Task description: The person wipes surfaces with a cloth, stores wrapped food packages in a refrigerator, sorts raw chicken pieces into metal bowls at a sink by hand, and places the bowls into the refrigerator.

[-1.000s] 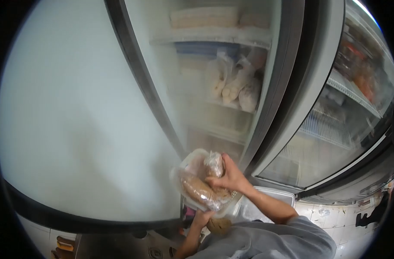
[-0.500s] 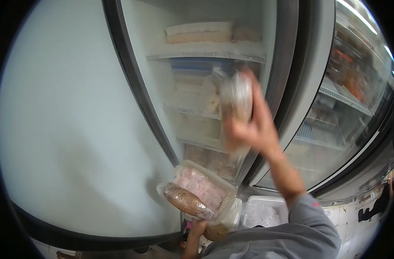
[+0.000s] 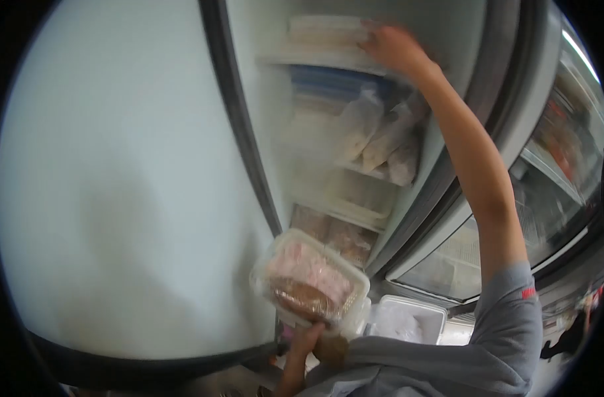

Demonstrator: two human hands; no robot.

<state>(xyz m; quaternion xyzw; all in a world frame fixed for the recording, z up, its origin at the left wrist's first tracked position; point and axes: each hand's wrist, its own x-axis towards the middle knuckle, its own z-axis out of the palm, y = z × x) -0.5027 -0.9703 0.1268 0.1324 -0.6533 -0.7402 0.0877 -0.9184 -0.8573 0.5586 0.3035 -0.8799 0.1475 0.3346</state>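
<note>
My left hand (image 3: pixel 306 337) grips the near edge of a white plastic basket (image 3: pixel 359 283). Inside the basket lie a brown item in clear wrap (image 3: pixel 302 299) and pale pink bagged contents (image 3: pixel 308 263). High up at the top shelf (image 3: pixel 335 61) of the open fridge, my right hand (image 3: pixel 391 47) reaches in beside a pale flat block (image 3: pixel 325 28). Its fingertips are blurred and partly hidden, so what it holds cannot be made out.
Knotted bags (image 3: pixel 381 132) sit on the shelf below, near a blue stack (image 3: pixel 341 81). An open door (image 3: pixel 130 185) fills the left. A white bin (image 3: pixel 431 321) stands low beside me. A glass door (image 3: pixel 540 178) is at right, a person (image 3: pixel 566 336) beyond.
My right hand has gone up from the basket to the top shelf, and the wrapped item it carried no longer shows in it. The basket stays in my left hand.
</note>
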